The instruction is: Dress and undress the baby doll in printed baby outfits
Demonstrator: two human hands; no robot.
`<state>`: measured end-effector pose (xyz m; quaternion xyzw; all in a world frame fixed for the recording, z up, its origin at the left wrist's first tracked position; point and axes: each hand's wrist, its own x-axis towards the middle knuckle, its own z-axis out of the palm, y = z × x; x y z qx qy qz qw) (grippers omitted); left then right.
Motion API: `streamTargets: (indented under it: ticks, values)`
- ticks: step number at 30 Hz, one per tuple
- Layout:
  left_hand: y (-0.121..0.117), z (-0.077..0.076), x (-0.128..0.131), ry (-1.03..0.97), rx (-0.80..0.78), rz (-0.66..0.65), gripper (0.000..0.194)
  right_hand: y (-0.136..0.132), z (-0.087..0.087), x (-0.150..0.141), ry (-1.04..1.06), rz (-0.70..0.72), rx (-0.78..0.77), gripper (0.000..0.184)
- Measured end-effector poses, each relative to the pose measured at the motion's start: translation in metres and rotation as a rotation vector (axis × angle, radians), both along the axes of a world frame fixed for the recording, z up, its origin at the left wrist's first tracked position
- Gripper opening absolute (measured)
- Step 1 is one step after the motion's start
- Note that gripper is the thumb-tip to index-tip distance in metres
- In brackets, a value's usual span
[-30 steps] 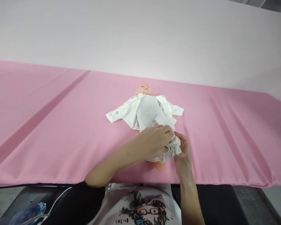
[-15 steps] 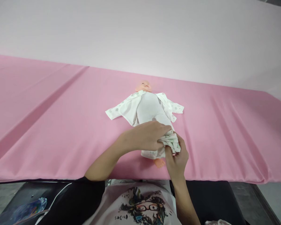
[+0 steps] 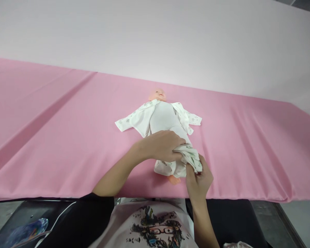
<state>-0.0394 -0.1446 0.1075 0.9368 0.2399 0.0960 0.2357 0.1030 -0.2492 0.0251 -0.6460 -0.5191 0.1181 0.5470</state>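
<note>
A baby doll (image 3: 163,115) lies on its back on the pink cloth-covered table (image 3: 67,137), head away from me. It wears a white body and an open white printed jacket (image 3: 136,120) spread to both sides. My left hand (image 3: 161,146) is closed over the bunched white printed trousers (image 3: 188,156) at the doll's legs. My right hand (image 3: 197,179) pinches the same bunched cloth from below and from the right. One orange doll foot (image 3: 174,179) sticks out beneath the cloth near the table's front edge.
A pale wall (image 3: 155,34) rises behind the table. Below the front edge is a dark surface with a shiny bluish thing (image 3: 28,230) at the lower left. My printed shirt (image 3: 155,227) fills the bottom middle.
My right hand has gone from open beside the cloth to pinching it from below. Both hands and the bunched trousers have shifted slightly along the doll's legs.
</note>
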Motion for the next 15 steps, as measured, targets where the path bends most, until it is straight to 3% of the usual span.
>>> streamTargets:
  ticks: [5, 12, 15]
  values:
    - [0.007, -0.008, 0.006, -0.101, -0.046, -0.022, 0.020, 0.002, 0.001, -0.003, 0.073, 0.004, -0.025, 0.019]
    - [0.025, -0.018, 0.005, -0.127, -0.314, -0.169, 0.003, 0.003, 0.001, -0.001, 0.227, 0.034, -0.052, 0.024]
    - [0.030, -0.020, 0.006, -0.165, -0.328, -0.178, 0.013, 0.002, 0.001, -0.001, 0.247, 0.050, -0.033, 0.029]
